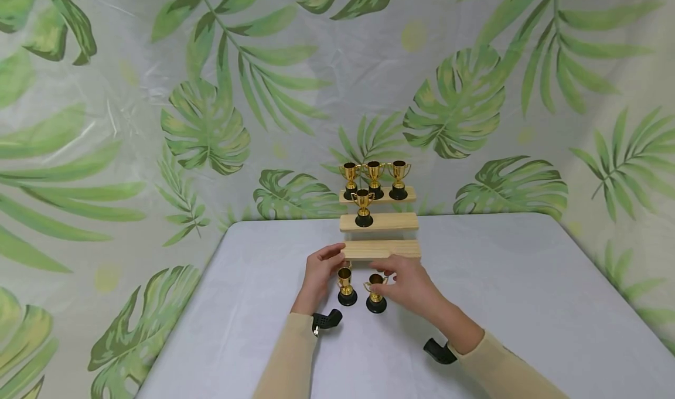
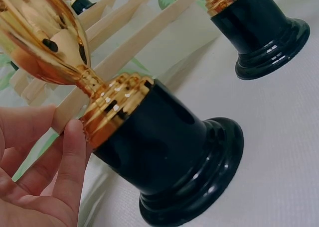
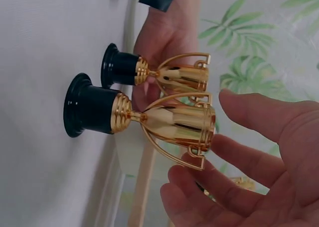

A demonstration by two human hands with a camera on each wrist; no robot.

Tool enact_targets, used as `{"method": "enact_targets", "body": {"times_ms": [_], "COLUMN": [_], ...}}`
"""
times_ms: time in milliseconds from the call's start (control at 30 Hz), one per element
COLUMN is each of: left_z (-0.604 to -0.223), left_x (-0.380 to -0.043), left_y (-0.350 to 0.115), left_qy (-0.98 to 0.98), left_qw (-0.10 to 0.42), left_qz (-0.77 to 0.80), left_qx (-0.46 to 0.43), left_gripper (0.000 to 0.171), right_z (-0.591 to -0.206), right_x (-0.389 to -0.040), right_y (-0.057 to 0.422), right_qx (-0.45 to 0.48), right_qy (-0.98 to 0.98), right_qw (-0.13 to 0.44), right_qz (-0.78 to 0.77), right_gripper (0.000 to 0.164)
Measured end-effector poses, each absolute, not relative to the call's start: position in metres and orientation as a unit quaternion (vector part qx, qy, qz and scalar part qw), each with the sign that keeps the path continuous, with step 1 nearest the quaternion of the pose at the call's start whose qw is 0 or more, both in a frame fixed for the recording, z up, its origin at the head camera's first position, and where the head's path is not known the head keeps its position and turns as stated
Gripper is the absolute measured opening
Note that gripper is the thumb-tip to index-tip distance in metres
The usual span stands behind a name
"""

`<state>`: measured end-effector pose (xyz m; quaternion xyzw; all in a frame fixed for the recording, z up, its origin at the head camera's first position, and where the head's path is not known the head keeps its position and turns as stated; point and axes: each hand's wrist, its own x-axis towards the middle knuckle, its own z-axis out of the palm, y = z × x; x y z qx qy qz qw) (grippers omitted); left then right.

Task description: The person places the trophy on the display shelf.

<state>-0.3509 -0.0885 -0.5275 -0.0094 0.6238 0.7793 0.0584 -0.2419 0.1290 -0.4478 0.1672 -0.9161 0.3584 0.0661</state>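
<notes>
My left hand (image 1: 318,273) pinches the left end of the lowest wooden step (image 2: 72,107) of a three-tier display stand between thumb and fingers. Just in front of that step, a small gold trophy cup (image 1: 346,287) with a black base stands upright on the table. To its right is a second trophy cup (image 3: 174,121), also upright. My right hand (image 1: 407,285) is around the rim of this second cup, its thumb and fingers spread, with a gap between the thumb and the cup in the right wrist view.
Three trophy cups (image 1: 374,177) stand in a row on the top step (image 1: 411,194). One more cup (image 1: 363,207) is on the left part of the middle step (image 1: 398,221). A white cloth covers the table (image 1: 506,287), with a leaf-patterned sheet (image 1: 358,71) behind it.
</notes>
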Motion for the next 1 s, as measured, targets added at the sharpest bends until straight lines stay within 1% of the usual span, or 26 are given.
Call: {"method": "enact_targets", "body": {"times_ms": [200, 333, 667, 1000], "left_z": [-0.529, -0.529, -0.531, -0.531], "left_x": [-0.352, -0.353, -0.353, -0.353], "left_y": [-0.088, -0.089, -0.089, -0.088], "left_qy": [0.621, 0.617, 0.612, 0.615], "left_qw": [0.051, 0.054, 0.057, 0.052], "left_qz": [0.782, 0.785, 0.789, 0.787], "left_qx": [-0.016, -0.011, -0.001, -0.013], "left_gripper": [0.03, 0.032, 0.036, 0.033], "right_z": [-0.452, -0.454, -0.458, -0.462], "right_x": [-0.242, -0.243, -0.245, -0.245], "right_y": [0.127, 0.126, 0.122, 0.12], "right_qx": [0.191, 0.191, 0.158, 0.174], "right_qy": [-0.917, -0.918, -0.931, -0.929], "right_qw": [0.082, 0.091, 0.083, 0.111], "right_qz": [0.342, 0.335, 0.319, 0.307], "right_gripper": [0.033, 0.03, 0.032, 0.026]}}
